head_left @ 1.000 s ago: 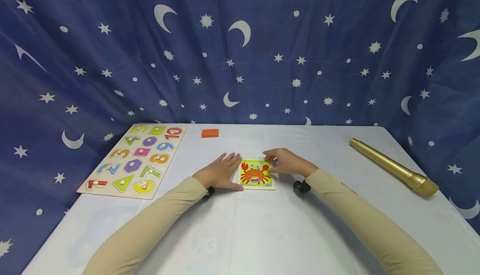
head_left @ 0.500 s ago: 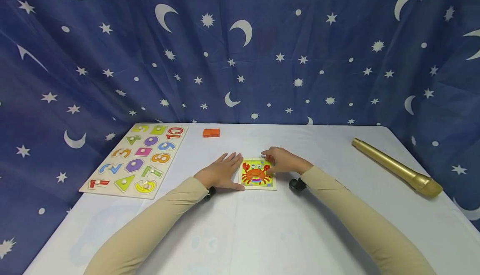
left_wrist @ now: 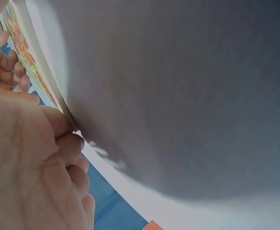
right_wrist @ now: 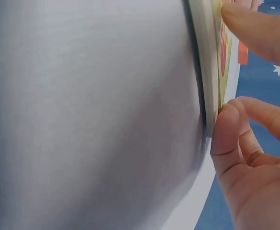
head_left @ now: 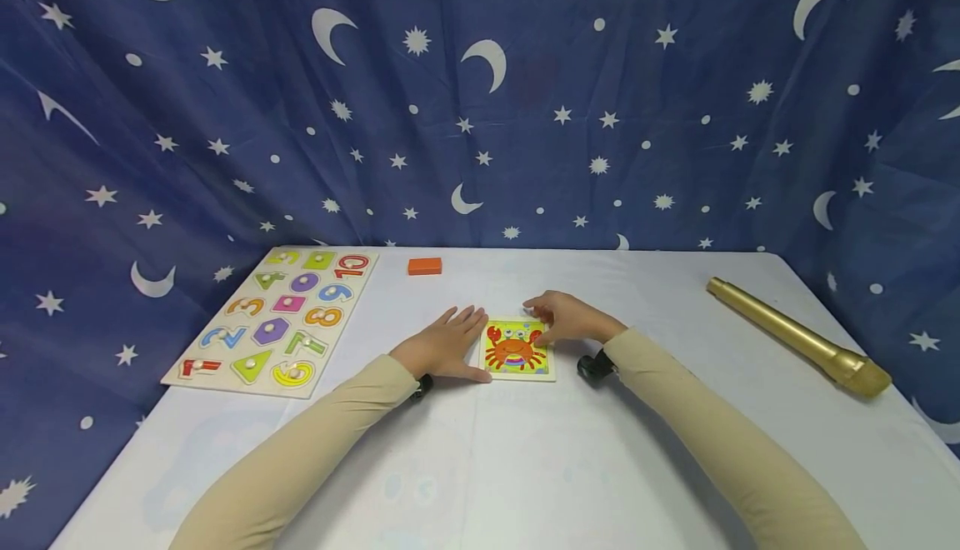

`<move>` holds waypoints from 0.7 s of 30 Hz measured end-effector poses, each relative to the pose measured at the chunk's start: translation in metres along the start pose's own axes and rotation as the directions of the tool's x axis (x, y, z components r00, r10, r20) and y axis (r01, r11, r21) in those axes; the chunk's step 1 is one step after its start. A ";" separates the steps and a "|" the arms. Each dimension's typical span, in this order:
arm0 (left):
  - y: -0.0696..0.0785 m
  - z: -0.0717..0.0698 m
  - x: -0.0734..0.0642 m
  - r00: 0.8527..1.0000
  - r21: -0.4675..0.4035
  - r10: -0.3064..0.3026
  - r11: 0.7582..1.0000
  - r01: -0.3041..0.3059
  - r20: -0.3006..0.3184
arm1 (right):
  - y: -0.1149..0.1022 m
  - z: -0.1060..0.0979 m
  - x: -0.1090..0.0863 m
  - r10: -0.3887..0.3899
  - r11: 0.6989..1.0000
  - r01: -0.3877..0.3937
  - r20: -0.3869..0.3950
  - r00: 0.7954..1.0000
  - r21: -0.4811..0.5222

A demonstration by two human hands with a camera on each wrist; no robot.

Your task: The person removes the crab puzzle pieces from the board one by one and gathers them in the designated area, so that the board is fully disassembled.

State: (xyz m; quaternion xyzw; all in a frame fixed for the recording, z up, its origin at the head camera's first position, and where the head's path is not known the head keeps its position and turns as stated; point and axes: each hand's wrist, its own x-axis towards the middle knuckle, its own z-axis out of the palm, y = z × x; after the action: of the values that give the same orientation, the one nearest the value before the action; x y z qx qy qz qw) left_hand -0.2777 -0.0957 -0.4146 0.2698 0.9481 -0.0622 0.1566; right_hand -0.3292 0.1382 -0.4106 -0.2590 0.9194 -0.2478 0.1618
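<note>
The crab puzzle (head_left: 514, 357) hasn't budged, seemingly just being steadied: left hand (head_left: 447, 347) spread alongside, right hand (head_left: 567, 317) curled at one corner, grip unclear.

On the board (head_left: 226, 377) left of the left hand (head_left: 444, 350), the numerals 1 (head_left: 198, 368) to 5 (head_left: 283, 257) run up the column farther from that hand. The column nearer it reads 6 (head_left: 293, 373) to 10 (head_left: 351, 266).

Head: is looking down over the table (head_left: 517, 467)
Wrist views: are skimming it closely
All: are sharing the crab board (head_left: 516, 353)
</note>
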 end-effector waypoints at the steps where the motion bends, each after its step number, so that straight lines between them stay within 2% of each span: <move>1: 0.000 0.000 0.000 1.000 0.002 -0.001 1.000 0.001 0.003 | 0.001 0.000 0.000 0.003 1.000 -0.003 0.002 1.000 0.014; 8: 0.000 -0.001 -0.001 1.000 -0.003 -0.006 1.000 0.006 0.004 | 0.007 -0.002 0.001 -0.020 0.990 0.017 0.022 1.000 0.143; 12: 0.001 -0.001 -0.001 1.000 -0.021 -0.006 1.000 0.006 0.002 | 0.013 -0.002 0.005 -0.002 0.980 -0.006 0.039 0.999 0.198; 17: 0.001 0.000 0.000 1.000 -0.013 -0.013 1.000 0.013 0.011 | 0.013 -0.002 0.010 -0.023 0.982 0.011 0.064 0.998 0.188; 21: 0.001 0.000 0.000 1.000 -0.009 -0.012 1.000 0.013 0.007 | 0.008 -0.002 0.012 -0.042 0.988 0.034 0.050 0.998 0.149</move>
State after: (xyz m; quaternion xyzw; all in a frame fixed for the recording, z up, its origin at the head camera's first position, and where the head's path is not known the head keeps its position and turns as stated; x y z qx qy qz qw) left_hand -0.2774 -0.0951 -0.4145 0.2629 0.9494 -0.0600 0.1607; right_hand -0.3431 0.1378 -0.4152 -0.2705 0.8887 -0.3115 0.2001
